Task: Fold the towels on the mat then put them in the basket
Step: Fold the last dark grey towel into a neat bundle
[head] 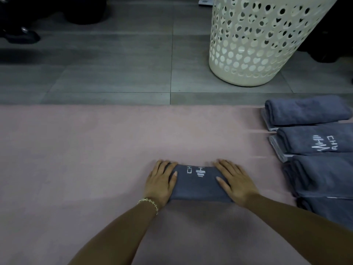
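Observation:
A small folded grey-blue towel (pixel 196 185) with white lettering lies on the pink mat (pixel 95 150), near its middle front. My left hand (pixel 160 183) clasps the towel's left end and my right hand (pixel 236 181) clasps its right end, fingers wrapped over the edges. Several more folded grey-blue towels lie in a row along the mat's right side: one at the back (pixel 305 110), one with white lettering (pixel 315 142) and a larger one nearer me (pixel 324 176). The white basket (pixel 254 44) with heart-shaped holes stands on the floor beyond the mat, at the right.
Grey floor tiles (pixel 114 73) stretch beyond the mat's far edge. Dark shoes (pixel 21 36) and dark shapes sit at the top left corner. Another dark object (pixel 332 35) stands right of the basket.

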### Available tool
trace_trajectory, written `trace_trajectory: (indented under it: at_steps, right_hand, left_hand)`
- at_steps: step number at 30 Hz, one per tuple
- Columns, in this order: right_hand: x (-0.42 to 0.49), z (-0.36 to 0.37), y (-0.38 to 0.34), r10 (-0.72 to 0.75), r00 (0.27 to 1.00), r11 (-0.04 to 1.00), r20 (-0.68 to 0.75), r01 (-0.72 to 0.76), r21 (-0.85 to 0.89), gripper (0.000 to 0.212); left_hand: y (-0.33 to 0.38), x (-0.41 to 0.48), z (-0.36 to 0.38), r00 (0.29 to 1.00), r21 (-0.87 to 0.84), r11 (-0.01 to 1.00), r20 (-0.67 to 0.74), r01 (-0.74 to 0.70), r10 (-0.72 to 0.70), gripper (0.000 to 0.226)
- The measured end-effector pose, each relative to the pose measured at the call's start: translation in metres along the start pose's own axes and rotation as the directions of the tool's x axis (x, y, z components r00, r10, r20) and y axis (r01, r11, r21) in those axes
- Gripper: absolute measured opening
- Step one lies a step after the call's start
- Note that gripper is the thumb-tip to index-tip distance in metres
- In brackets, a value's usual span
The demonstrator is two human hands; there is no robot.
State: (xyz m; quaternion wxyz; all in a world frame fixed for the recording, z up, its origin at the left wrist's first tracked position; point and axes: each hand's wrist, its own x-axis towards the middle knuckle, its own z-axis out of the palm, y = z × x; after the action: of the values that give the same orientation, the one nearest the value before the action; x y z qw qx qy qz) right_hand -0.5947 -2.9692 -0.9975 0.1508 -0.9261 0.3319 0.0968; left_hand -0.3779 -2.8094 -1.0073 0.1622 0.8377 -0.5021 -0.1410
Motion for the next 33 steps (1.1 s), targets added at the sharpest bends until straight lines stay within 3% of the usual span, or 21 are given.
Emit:
trace_trajectory:
  at_steps: [5, 8, 11, 13, 15, 18, 20, 21, 22, 24, 26, 28, 33]
  right_hand:
    - [0.008, -0.02, -0.004, -0.014, 0.999, 0.997, 0.042, 0.01, 0.078, 0.107]
    - [0.022, -0.031, -0.021, -0.058, 0.997, 0.973, 0.047, 0.045, 0.228, 0.108]
    - [0.037, -0.038, -0.045, -0.077, 0.972, 0.965, 0.221, 0.017, 0.261, 0.078]
    - [0.043, -0.039, -0.053, -0.052, 0.964, 0.968, 0.262, -0.017, 0.252, 0.062]
    - [0.046, -0.04, -0.059, -0.009, 0.96, 0.975, 0.28, -0.054, 0.216, 0.056]
    - [0.042, -0.041, -0.066, 0.04, 0.951, 0.971, 0.307, -0.109, 0.213, 0.053]
    - [0.039, -0.035, -0.067, 0.066, 0.937, 0.935, 0.342, -0.177, 0.307, 0.053]
    - [0.035, -0.032, -0.068, 0.069, 0.929, 0.901, 0.363, -0.214, 0.378, 0.052]
    - [0.033, -0.026, -0.069, 0.057, 0.922, 0.86, 0.382, -0.24, 0.451, 0.052]
    - [0.025, -0.013, -0.078, 0.021, 0.912, 0.777, 0.409, -0.272, 0.567, 0.051]
    - [0.016, -0.005, -0.094, 0.004, 0.894, 0.639, 0.448, -0.347, 0.686, 0.049]
    - [0.009, -0.007, -0.106, 0.023, 0.885, 0.517, 0.464, -0.408, 0.753, 0.049]
    - [0.006, -0.04, -0.098, -0.046, 0.856, 0.412, 0.515, -0.453, 0.791, 0.053]
  left_hand:
    - [-0.004, 0.0, -0.013, 0.995, -0.177, 0.982, 0.087, 0.066, -0.051, 0.089]
    - [-0.008, -0.006, -0.029, 0.953, -0.379, 0.879, 0.027, 0.288, -0.301, 0.073]
    - [-0.011, -0.013, -0.039, 0.814, -0.526, 0.64, 0.207, 0.56, -0.543, 0.057]
    - [-0.004, -0.02, -0.048, 0.739, -0.486, 0.558, 0.401, 0.673, -0.542, 0.058]
    - [-0.001, -0.026, -0.051, 0.657, -0.501, 0.431, 0.502, 0.751, -0.563, 0.056]
    - [-0.006, -0.03, -0.042, 0.567, -0.656, 0.172, 0.456, 0.735, -0.686, 0.063]
    - [-0.004, -0.035, -0.036, 0.5, -0.752, 0.0, 0.438, 0.659, -0.747, 0.081]
    - [0.001, -0.036, -0.034, 0.482, -0.791, -0.107, 0.467, 0.602, -0.741, 0.079]
    - [0.006, -0.037, -0.031, 0.49, -0.803, -0.184, 0.508, 0.567, -0.708, 0.07]
    - [0.02, -0.038, -0.028, 0.559, -0.756, -0.219, 0.617, 0.617, -0.555, 0.063]
    - [0.037, -0.041, -0.03, 0.644, -0.741, -0.177, 0.656, 0.647, -0.393, 0.051]
    - [0.044, -0.043, -0.031, 0.711, -0.786, -0.124, 0.604, 0.606, -0.36, 0.041]
    - [0.048, -0.037, -0.054, 0.827, -0.857, -0.009, 0.501, 0.516, -0.255, 0.037]
